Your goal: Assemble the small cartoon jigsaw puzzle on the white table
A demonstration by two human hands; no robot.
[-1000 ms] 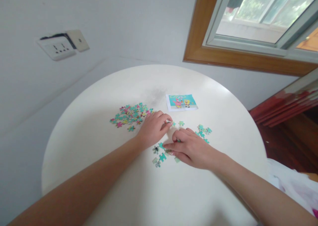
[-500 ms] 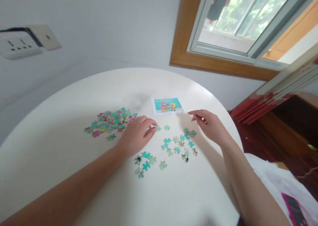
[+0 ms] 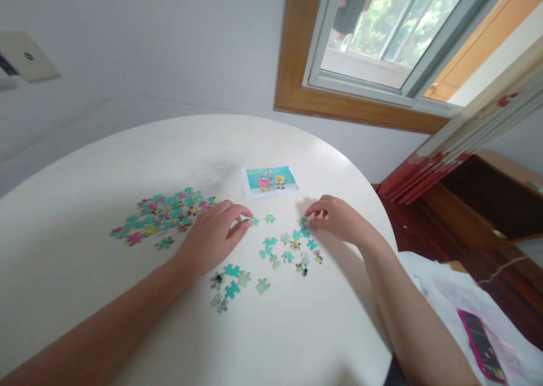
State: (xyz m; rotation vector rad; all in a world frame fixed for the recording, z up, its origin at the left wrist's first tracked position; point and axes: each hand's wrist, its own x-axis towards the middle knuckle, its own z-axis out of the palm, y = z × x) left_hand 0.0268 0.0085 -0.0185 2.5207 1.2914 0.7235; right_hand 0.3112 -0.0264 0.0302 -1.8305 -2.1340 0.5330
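My left hand (image 3: pixel 216 233) rests on the table beside the large heap of puzzle pieces (image 3: pixel 169 213), thumb and index finger pinched at a small green puzzle piece (image 3: pixel 254 222). Another light-green puzzle piece (image 3: pixel 270 218) lies just right of it. My right hand (image 3: pixel 339 219) is lowered at the top of a loose cluster of puzzle pieces (image 3: pixel 288 256), its fingertips closed on a teal puzzle piece (image 3: pixel 302 221) and partly covering those around it. Nearer to me is a smaller group of teal, pale and grey puzzle pieces (image 3: pixel 232 289).
A picture card (image 3: pixel 271 181) with cartoon figures lies beyond my hands on the round white table (image 3: pixel 169 142). To the right, a pink-edged phone (image 3: pixel 481 345) is on a white covering (image 3: pixel 428 273). A wall and wood-framed window (image 3: pixel 360 106) border the far side.
My right hand has come down and toward me from beside the card, onto the pieces. My left hand stays at the same small piece. The view has turned slightly right.
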